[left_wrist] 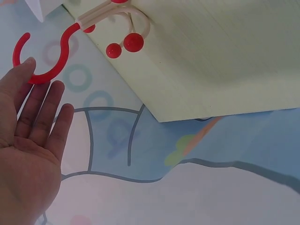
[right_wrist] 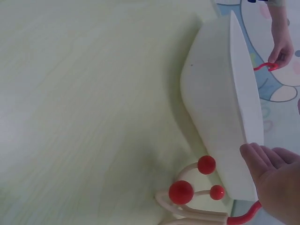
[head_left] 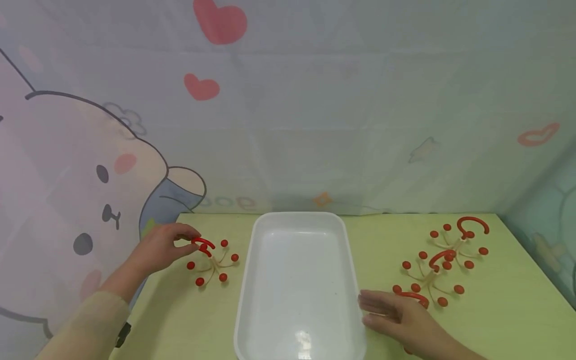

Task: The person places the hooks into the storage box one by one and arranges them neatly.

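Red hook (left_wrist: 63, 57), left of white tray (head_left: 297, 280): left hand (head_left: 164, 247) pinches it; grasp step, we judge. Next move wants a steady pinch. Right hand (head_left: 402, 315), straight-fingered, at tray's right rim.

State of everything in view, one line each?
Left hand: pinching hook
Left massager: held by its hook
Right massagers: standing, hooks up; nearest partly hidden
Tray: open side up on table
Right hand: extended at tray's right edge, contact unclear

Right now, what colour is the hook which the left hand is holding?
The hook is plain red; it shows best in the left wrist view.
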Tool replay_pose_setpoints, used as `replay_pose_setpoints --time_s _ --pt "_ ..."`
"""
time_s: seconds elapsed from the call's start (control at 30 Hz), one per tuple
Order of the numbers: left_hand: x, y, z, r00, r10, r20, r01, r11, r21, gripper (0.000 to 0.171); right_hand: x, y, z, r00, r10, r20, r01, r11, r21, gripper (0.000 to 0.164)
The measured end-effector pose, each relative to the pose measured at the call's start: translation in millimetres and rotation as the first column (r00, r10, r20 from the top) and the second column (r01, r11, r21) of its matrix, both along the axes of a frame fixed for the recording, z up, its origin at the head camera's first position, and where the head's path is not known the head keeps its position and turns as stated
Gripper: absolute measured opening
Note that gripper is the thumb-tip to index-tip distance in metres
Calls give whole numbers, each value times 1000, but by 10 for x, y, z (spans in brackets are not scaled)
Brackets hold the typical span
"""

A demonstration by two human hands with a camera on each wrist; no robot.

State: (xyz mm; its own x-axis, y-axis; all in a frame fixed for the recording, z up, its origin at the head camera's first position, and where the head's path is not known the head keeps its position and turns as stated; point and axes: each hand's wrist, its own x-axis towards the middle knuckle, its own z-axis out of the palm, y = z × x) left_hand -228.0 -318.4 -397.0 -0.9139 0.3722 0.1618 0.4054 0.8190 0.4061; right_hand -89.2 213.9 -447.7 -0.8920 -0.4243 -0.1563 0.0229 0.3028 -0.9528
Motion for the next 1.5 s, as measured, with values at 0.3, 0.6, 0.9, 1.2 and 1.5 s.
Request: replay_pose_setpoints --time_s 0.3,0.6,0.9,1.2,1.5 --pt "6 -2 23 1000 17 21 -17 1000 14 13 -25 58 -74 998 -15 67 14 1000 24 60" --pt "6 -14 21 998 43 41 -44 999 26 8 -80 89 -208 996 -30 85 22 996 87 49" --pt "11 14 51 997 57 46 -59 998 27 8 -97 88 -278 992 -23 121 15 998 64 45" --pt "17 31 51 997 64 52 -66 998 25 8 -111 49 -338 994 -25 111 15 996 91 41" --pt "36 55 93 997 59 43 -61 997 39 10 -86 31 -380 987 -32 157 23 998 56 37"
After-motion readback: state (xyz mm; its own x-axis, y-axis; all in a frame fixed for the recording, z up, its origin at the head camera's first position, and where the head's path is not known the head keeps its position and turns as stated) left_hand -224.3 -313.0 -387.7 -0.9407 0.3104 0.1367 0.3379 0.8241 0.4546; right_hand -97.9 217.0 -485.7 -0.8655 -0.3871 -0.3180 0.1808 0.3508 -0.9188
